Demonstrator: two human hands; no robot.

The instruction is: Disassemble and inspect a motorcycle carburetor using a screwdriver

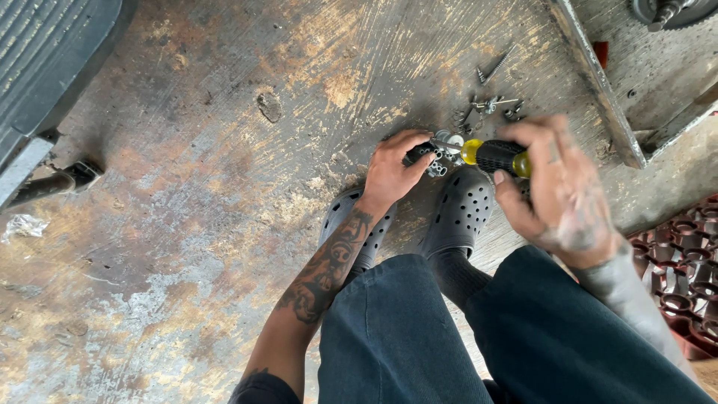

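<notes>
My right hand [559, 187] grips a screwdriver with a black and yellow handle [493, 155], its shaft pointing left. The tip meets a small metal part [441, 153] that my left hand [394, 168] pinches against the stained concrete floor [187, 209]. Both hands work just beyond my grey perforated clogs [460, 213]. My knees in dark trousers fill the lower frame.
Loose screws and bolts [490, 105] lie on the floor past the hands. A metal frame edge [598, 82] runs at upper right. A red plastic crate [684, 277] is at right. A dark vehicle footboard [45, 67] is at upper left.
</notes>
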